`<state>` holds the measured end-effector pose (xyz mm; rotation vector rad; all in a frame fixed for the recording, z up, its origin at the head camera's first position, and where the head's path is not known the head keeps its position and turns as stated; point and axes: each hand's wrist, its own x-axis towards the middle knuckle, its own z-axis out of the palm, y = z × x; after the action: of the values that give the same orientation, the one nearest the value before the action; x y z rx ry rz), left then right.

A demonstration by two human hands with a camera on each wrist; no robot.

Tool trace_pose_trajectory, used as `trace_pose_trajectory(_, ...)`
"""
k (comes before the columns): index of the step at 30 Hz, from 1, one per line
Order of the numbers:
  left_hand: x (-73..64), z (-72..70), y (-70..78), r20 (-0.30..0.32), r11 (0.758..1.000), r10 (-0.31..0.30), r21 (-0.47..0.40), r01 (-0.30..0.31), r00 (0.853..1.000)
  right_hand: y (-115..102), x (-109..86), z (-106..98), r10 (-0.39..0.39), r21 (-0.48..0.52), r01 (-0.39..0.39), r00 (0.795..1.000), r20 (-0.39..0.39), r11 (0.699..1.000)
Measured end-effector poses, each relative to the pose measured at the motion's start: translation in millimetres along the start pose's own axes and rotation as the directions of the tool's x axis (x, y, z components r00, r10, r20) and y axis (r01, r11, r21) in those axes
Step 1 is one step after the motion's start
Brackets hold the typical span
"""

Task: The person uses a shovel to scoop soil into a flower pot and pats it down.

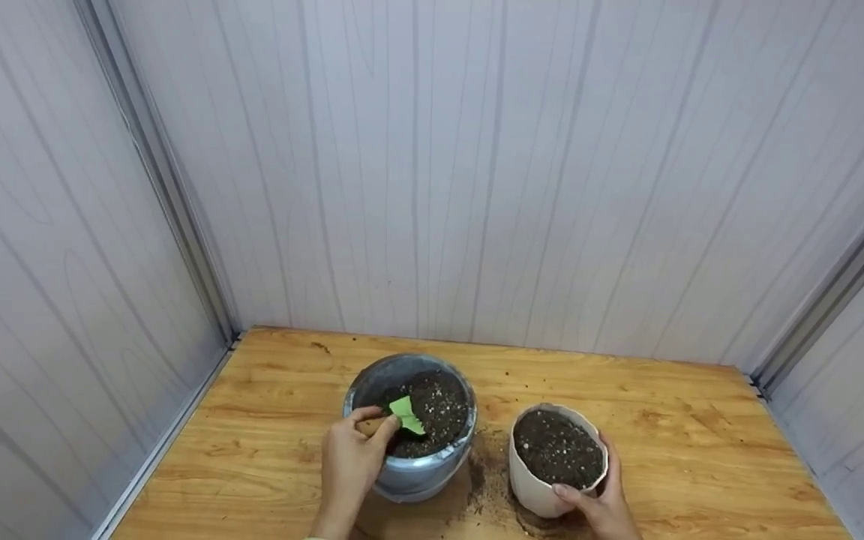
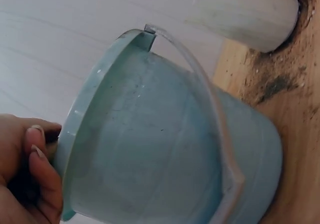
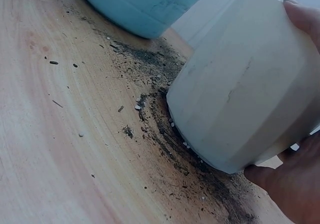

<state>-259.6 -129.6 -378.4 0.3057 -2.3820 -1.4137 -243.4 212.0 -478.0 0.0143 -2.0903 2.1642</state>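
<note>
Green scoop (image 1: 406, 416), seemingly pinched, in left hand (image 1: 353, 453)

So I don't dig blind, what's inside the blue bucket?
Dark soil with pale specks; the left hand holds a green tool over it, hiding part. The soil covers the bottom of the bucket.

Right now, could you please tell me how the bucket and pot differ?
The bucket is bluish; the pot is off-white. The bucket is larger than the pot. The bucket has a handle; the pot shows none. Both hold dark soil.
</note>
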Motion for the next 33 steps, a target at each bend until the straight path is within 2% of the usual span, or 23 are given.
trace_pose_trajectory(4,1.9,-4.8,4.9,0.118,0.984,0.039,0.167,-0.058,0.992,0.0,-1.5,1.2,-0.011,0.005,0.011,1.0,-0.003,1.0)
trace_pose_trajectory(6,2.2,-6.6,6.0,0.147,0.972,0.051,0.218,-0.082,0.988,-0.3,-1.2,2.1,-0.015,0.011,0.014,1.0,0.002,1.0)
trace_pose_trajectory(9,2.8,-7.8,6.6,0.154,0.963,0.051,0.255,-0.09,0.987,-0.6,-0.1,3.0,-0.014,0.015,0.014,1.0,0.013,1.0)
trace_pose_trajectory(12,4.8,-7.6,7.4,0.151,0.959,0.029,0.273,-0.07,0.988,-0.9,0.6,2.9,-0.003,0.016,0.003,1.0,0.011,1.0)
trace_pose_trajectory(17,8.0,-6.3,7.9,0.17,0.957,0.02,0.283,-0.068,0.985,-2.1,-0.3,0.9,0.036,0.002,-0.036,0.999,-0.005,0.999)
trace_pose_trajectory(22,7.3,-7.3,4.4,0.166,0.971,0.028,0.228,-0.066,0.986,-2.5,-0.9,0.5,0.067,-0.009,-0.067,0.998,-0.01,0.998)
trace_pose_trajectory(27,7.5,-10.2,-2.1,0.155,0.995,0.042,0.088,-0.056,0.987,-2.7,-0.8,0.8,0.083,0.004,-0.083,0.997,-0.003,0.997)
trace_pose_trajectory(31,8.9,-10.8,-5.9,0.153,0.998,0.056,-0.012,-0.054,0.987,-2.9,0.0,-0.7,0.072,0.005,-0.072,0.997,0.0,0.997)
trace_pose_trajectory(33,8.5,-11.5,-6.7,0.167,0.997,0.035,-0.071,-0.023,0.985,-2.3,0.0,-1.2,0.061,0.0,-0.061,0.998,0.001,0.998)
